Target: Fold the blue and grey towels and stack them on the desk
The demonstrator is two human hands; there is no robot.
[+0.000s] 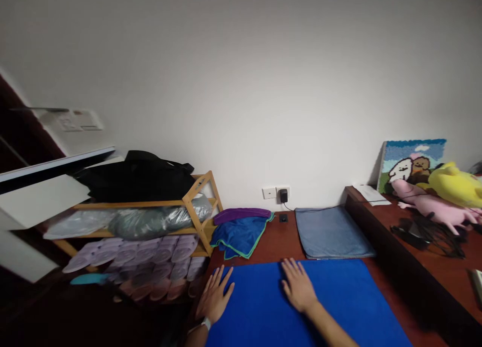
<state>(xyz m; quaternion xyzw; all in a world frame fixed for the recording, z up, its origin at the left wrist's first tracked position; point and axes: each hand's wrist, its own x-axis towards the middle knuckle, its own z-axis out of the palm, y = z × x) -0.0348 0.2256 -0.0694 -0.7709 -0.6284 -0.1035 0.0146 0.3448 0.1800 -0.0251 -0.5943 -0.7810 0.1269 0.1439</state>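
A large blue cloth (263,312) lies spread flat over the reddish-brown wooden surface in front of me. My left hand (215,298) rests at the cloth's left edge, fingers stretched and apart, with a watch band on the wrist. Near the far edge, my right hand (297,285) lies on the cloth with its fingers extended and nothing in them. Beyond the hands is a crumpled blue cloth with green trim (243,236), and a purple cloth (237,215) is bunched behind it. A folded grey-blue cloth (333,234) lies farther right.
To the left, a wooden rack (199,214) holds a black bag (139,179), plastic-wrapped items and several slippers (161,249). A charger (283,195) sits in the wall socket. On the raised ledge (399,209) at right are plush toys (433,204), cables and a picture (412,161).
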